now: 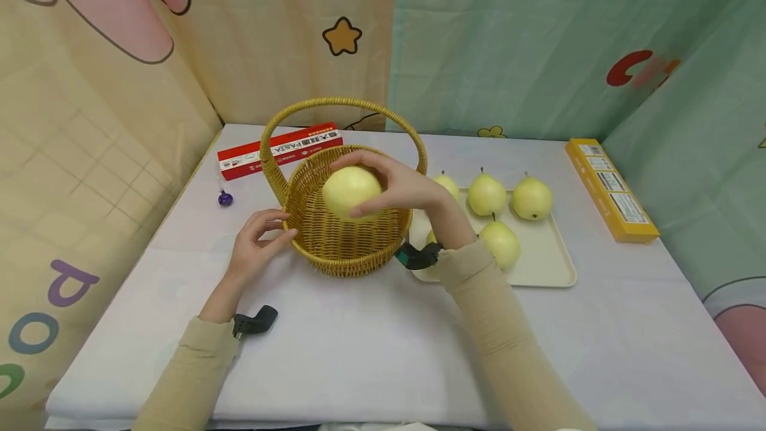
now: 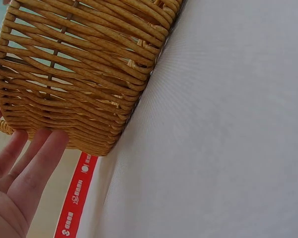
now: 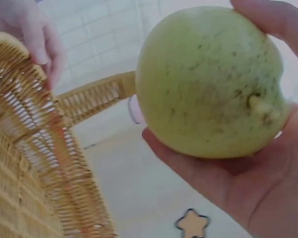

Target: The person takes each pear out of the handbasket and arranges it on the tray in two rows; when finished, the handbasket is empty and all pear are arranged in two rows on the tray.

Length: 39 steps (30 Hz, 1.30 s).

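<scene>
My right hand point(image 1: 391, 181) holds a pale green-yellow pear point(image 1: 352, 193) above the opening of a wicker basket point(image 1: 341, 265). In the right wrist view the speckled pear point(image 3: 208, 84) lies between thumb and fingers, its stem end toward the camera. At the basket's left rim is my left hand point(image 1: 256, 245), thumb and forefinger gripping the edge. The left wrist view shows its other fingers point(image 2: 39, 158) against the woven outer wall point(image 2: 84, 79). More pears point(image 1: 487, 194) rest on a cream tray point(image 1: 541, 255) to the right; my right forearm partly hides some.
The basket's tall handle point(image 1: 344, 101) arches over its opening. Behind it lies a red-and-white pasta box point(image 1: 281, 150), with a small purple ball-shaped item point(image 1: 225, 198) to the left. A yellow box point(image 1: 612, 190) lies at the table's right side. Printed curtains point(image 1: 509, 38) enclose the white table point(image 1: 359, 351).
</scene>
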Tool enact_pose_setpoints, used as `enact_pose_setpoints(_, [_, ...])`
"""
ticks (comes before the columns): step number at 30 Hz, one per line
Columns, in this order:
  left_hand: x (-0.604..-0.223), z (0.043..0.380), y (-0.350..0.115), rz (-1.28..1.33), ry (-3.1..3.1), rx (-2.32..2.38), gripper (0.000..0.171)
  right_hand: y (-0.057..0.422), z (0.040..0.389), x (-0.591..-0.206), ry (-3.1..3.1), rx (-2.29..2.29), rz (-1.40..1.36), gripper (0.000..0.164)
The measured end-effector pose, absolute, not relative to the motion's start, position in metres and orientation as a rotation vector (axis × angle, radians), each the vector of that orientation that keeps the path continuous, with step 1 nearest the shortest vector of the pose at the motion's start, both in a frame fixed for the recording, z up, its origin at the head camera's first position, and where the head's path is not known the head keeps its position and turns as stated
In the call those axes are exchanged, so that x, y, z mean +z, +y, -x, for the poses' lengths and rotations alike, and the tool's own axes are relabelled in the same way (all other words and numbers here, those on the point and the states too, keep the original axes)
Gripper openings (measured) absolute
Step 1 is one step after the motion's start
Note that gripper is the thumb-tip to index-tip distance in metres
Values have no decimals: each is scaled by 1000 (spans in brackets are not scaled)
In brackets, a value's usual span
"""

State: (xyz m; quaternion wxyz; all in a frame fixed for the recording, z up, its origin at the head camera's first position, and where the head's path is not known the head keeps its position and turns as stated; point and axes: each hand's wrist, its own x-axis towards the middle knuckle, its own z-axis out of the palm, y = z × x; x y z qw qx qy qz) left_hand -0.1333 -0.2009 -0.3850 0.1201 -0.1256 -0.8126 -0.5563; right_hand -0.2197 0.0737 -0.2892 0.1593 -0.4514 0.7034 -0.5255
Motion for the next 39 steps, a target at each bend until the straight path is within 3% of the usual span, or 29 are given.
enact_pose_setpoints(6, [-385,134,-201,363,-2369,-1634,32,123,199,-266,1845,-1666,1419,70])
enact_pose_setpoints(13, [-385,132,-201,345,-2370,-1648,32,184,180,-258,1892,-1923,1252,72])
enact_pose_setpoints(23, [-387,133,-201,348,-2370,-1654,33,241,168,-287,2079,-2239,973,67])
enact_pose_setpoints(39, [-386,133,-200,349,-2375,-1634,33,285,164,-334,2096,-2721,461,46])
